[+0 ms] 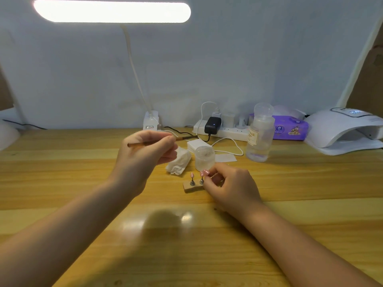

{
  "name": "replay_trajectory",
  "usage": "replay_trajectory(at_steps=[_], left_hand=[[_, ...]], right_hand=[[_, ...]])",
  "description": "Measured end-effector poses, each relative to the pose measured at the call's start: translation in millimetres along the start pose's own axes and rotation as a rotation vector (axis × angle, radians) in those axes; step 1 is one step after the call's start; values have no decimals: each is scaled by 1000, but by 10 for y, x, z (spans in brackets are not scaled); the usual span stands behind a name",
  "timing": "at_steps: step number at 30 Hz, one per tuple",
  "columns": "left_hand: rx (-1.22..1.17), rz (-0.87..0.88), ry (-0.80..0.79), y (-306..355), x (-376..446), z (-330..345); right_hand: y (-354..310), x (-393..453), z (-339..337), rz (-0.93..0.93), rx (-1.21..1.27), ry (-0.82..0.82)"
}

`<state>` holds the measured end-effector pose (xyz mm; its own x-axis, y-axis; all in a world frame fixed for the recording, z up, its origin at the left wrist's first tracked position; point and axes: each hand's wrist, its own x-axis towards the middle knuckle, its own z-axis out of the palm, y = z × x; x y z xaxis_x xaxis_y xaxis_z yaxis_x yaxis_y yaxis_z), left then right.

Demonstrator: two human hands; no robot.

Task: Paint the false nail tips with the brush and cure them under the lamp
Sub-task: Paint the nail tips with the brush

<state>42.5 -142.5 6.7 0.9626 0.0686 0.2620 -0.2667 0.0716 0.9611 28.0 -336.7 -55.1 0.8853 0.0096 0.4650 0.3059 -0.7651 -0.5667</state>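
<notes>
Head view, right hand (232, 188): fingertips pinch a pink nail tip (205, 172) beside the small stand (192, 187).
Stand: another pink tip (192, 175) on its peg.
Left hand (145, 154): fingers curled round a brown brush (182, 139), raised.
Behind: crumpled tissue (178, 162), clear jar (204, 158).
Far right: white curing lamp (344, 129).
</notes>
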Motion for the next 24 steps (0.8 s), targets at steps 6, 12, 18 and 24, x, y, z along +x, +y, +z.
replay_trajectory(at_steps=[6,12,18,24], left_hand=[[-24,99,-43,-238,-330,-51],[149,261,-162,-341,-500,-29],[292,347,-238,-360,-546,-53],[314,341,-245,-376,-588,-34]], right_hand=[[8,3,11,-4,20,9],[26,15,-5,-19,78,26],[13,6,-33,-40,174,47],[10,14,-39,-32,190,67]])
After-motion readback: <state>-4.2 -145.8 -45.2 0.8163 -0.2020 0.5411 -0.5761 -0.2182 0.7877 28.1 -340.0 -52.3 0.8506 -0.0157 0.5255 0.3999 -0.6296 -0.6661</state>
